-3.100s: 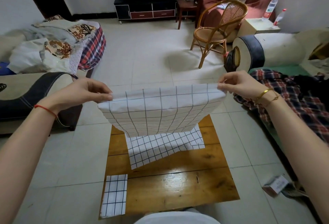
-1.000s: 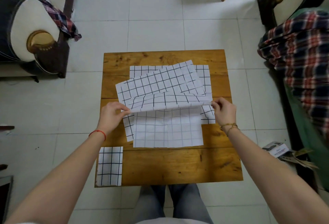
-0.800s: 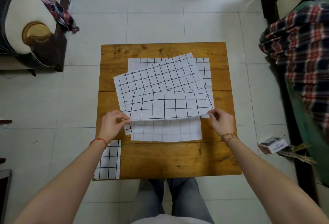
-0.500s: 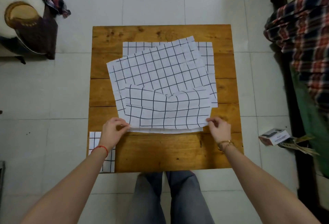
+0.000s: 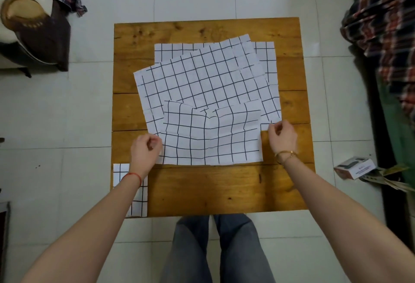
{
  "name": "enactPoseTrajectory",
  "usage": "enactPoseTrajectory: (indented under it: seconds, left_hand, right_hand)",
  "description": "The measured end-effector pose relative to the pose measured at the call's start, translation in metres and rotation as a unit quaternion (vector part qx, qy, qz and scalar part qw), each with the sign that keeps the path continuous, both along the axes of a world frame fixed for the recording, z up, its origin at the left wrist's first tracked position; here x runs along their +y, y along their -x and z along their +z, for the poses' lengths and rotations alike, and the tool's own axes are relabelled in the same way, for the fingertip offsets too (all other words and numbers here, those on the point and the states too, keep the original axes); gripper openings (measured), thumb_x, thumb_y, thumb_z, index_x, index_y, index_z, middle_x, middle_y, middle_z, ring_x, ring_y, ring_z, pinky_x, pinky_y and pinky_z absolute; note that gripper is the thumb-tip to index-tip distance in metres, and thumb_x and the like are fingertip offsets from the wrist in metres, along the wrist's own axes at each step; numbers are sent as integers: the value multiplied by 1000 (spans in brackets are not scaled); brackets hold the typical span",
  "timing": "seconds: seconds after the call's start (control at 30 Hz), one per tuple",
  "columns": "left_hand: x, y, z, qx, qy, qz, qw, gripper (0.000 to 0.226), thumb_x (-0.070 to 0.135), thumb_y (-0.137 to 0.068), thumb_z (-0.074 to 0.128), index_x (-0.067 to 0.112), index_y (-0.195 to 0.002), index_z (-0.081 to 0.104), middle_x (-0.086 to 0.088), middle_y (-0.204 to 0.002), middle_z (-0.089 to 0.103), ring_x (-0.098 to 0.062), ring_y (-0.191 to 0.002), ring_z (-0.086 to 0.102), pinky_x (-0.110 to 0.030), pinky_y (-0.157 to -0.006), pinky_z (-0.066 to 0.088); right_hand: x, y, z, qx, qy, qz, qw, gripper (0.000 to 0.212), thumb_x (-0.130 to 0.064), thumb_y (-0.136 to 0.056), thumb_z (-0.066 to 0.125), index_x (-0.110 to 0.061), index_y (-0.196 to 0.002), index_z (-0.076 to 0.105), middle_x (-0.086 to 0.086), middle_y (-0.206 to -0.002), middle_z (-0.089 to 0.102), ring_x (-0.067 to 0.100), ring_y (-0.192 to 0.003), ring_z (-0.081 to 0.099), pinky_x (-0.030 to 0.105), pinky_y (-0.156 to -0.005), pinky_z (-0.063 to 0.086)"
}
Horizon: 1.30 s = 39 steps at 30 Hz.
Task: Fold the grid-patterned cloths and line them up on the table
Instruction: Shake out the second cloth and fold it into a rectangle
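While the folded cloth [image 5: 213,134] is lying flat on the worktop [image 5: 224,190] now, its doubled edge is no longer being lifted as it was half a second ago. It is resting on the near part of a larger tilted cloth [image 5: 202,80], which is covering another cloth [image 5: 266,58] farther back. The left hand [image 5: 146,148] is sitting at the folded cloth's left edge with fingers curled, and the right hand [image 5: 281,136] is hovering at its right edge, likewise curled; whether either is pinching fabric is not possible to tell. A small folded cloth [image 5: 130,190] is lying at the worktop's near-left corner, partly hidden under the left forearm, unchanged from earlier.
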State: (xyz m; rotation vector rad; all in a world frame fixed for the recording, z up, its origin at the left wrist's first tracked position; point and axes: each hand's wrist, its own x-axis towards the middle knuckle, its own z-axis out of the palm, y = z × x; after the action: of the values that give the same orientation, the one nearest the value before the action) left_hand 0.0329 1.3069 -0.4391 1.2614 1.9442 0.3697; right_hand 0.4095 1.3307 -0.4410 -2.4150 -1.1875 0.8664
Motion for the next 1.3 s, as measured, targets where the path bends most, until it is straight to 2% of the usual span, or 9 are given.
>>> enactPoseTrajectory:
  seconds: [0.17, 0.27, 0.33, 0.43, 0.57, 0.87, 1.1, 1.2, 1.3]
  left_hand:
    - [65, -14, -10, -22, -13, 71, 997, 28, 28, -94, 57, 14, -117, 62, -3, -105, 62, -22, -99, 61, -43, -91, 53]
    - [98, -22, -23, -27, 55, 89, 994, 41, 32, -95, 57, 7, -127, 57, -4, -113, 61, -23, -109, 57, -32, -93, 46]
    - [109, -26, -32, -25, 101, 89, 991, 37, 35, -95, 55, 7, -117, 61, -6, -113, 63, -23, -108, 56, -28, -88, 41]
    - [116, -28, -46, -6, 127, 82, 988, 25, 37, -93, 55, 15, -82, 56, -2, -85, 59, -32, -104, 59, -29, -80, 41]
    - [121, -28, -53, 8, 107, 134, 985, 40, 42, -93, 56, 10, -116, 54, -4, -117, 55, -22, -107, 54, -31, -86, 44]
    - [131, -26, -61, -71, 85, 182, 977, 24, 34, -92, 63, 12, -101, 62, 0, -98, 61, -16, -94, 55, -30, -90, 46]
    - [123, -17, -62, -103, 47, 227, 967, 17, 28, -94, 61, 12, -100, 59, 8, -84, 54, -13, -90, 51, -26, -88, 45]
    - [122, -16, -60, -113, 39, 226, 967, 22, 29, -94, 62, 10, -106, 60, 1, -96, 59, -14, -94, 53, -24, -86, 44]
    - [123, -18, -56, -131, 37, 230, 964, 31, 29, -92, 65, 8, -114, 58, 0, -103, 60, -12, -95, 55, -20, -82, 46]
  right_hand:
    - [52, 6, -14, 51, -22, -8, 998, 24, -27, -93, 55, -6, -104, 60, 3, -91, 62, 19, -83, 58, 30, -73, 48]
    - [75, 15, -27, 82, 12, -54, 995, 30, -34, -92, 56, -6, -104, 60, 1, -91, 58, 16, -86, 52, 26, -75, 41]
    - [84, 18, -38, 84, 29, -72, 993, 28, -36, -91, 55, -9, -94, 60, 0, -88, 58, 18, -87, 52, 27, -75, 40]
    - [90, 22, -48, 98, 18, -105, 989, 28, -35, -88, 57, -12, -72, 54, -1, -72, 54, 14, -69, 48, 26, -67, 39]
    - [93, 23, -56, 138, -18, -135, 981, 25, -28, -83, 60, -16, -63, 53, -2, -63, 50, 12, -61, 44, 26, -64, 41]
    - [101, 20, -56, 198, -48, -199, 958, 25, -22, -82, 61, -21, -59, 52, -4, -59, 45, 14, -63, 41, 28, -64, 41]
    - [105, 17, -56, 204, -90, -246, 943, 21, -15, -88, 60, -16, -68, 54, -4, -65, 48, 5, -61, 44, 19, -63, 43]
    - [105, 18, -59, 210, -104, -250, 939, 12, -19, -89, 61, -7, -86, 61, -5, -68, 51, 4, -64, 47, 19, -67, 45]
    - [103, 19, -60, 184, -93, -228, 952, 33, -26, -88, 63, -5, -113, 58, -4, -86, 58, 7, -79, 55, 20, -75, 49]
